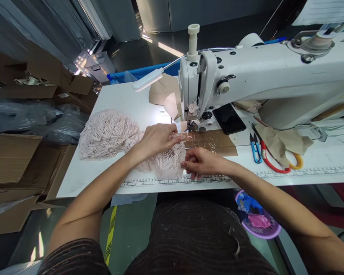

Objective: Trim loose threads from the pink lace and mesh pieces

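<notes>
Pale pink lace (169, 163) lies on the sewing machine table just in front of the needle area. My left hand (160, 138) is over its upper edge, close to the presser foot (192, 126), with thumb and fingers closed on the lace. Lower and to the right, my right hand (202, 162) pinches the lace's right edge, its fingers curled. Leftward, the lace runs to a gathered heap of lace (107, 133). A brown plate (223, 143) lies on the bed right of the lace. The white sewing machine (255, 72) stands over the work.
Blue thread snips (255, 148), red-and-yellow-handled scissors (275, 166) and a black phone (229, 119) lie to the right. Beige fabric pieces (163, 89) lie behind the needle. A measuring tape strip (149, 182) follows the front edge. Cardboard boxes (17, 160) stand left; a purple basket (271, 232) sits below.
</notes>
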{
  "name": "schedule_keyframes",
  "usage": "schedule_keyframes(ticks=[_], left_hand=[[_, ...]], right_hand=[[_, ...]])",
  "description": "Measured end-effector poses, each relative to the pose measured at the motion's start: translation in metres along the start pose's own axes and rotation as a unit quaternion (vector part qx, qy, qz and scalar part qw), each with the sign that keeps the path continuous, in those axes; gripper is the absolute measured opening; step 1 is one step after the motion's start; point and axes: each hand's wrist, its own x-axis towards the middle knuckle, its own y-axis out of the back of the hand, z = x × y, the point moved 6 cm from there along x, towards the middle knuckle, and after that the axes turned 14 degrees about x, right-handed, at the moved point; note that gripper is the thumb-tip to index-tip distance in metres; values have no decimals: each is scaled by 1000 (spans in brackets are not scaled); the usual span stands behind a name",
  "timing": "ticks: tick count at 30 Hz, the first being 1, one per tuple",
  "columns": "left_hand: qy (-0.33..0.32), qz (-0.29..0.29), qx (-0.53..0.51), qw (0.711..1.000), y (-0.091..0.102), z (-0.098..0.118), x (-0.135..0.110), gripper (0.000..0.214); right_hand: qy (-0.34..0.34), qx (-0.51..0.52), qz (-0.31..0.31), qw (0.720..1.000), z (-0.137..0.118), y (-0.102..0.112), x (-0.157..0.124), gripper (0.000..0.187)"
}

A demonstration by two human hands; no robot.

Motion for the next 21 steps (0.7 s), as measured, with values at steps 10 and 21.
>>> schedule_keyframes(ticks=[10, 21], left_hand=[[-177, 99, 61, 977, -20, 15, -14, 31], [-163, 106, -123, 973, -40, 16, -27, 17]], right_hand=[[134, -288, 111, 942, -37, 53, -1, 16], [249, -265, 181, 914, -26, 56, 26, 15]])
